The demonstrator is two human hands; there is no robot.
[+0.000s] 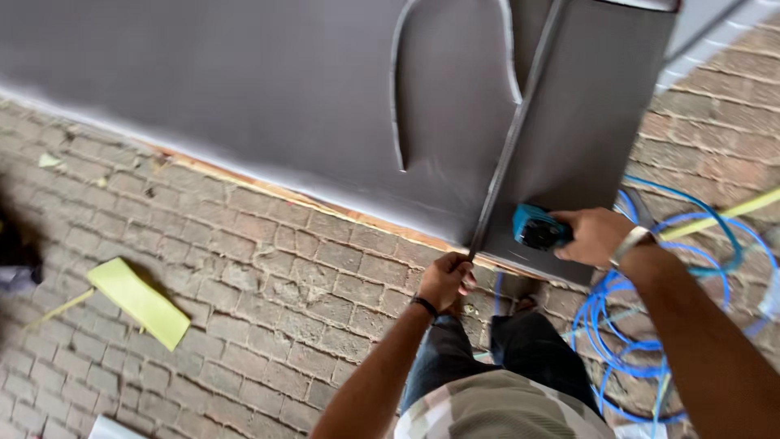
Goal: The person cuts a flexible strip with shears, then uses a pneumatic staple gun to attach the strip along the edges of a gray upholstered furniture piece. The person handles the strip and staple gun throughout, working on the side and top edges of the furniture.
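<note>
Left hand (pixel 444 279) at 6 o'clock pinches strip (pixel 510 138) end, steadying it against grey panel (pixel 244 89); right hand (pixel 593 236) at 3 o'clock clenches blue tool (pixel 538 228), hose (pixel 642 325) coiled on bricks (pixel 268 284).

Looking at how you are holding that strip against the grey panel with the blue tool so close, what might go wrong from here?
1. The left hand grips the end of the thin grey strip right beside the blue tool in the right hand; a slip might catch the fingers.
2. The blue hose lies coiled on the brick floor by the feet and may trip you.
</note>
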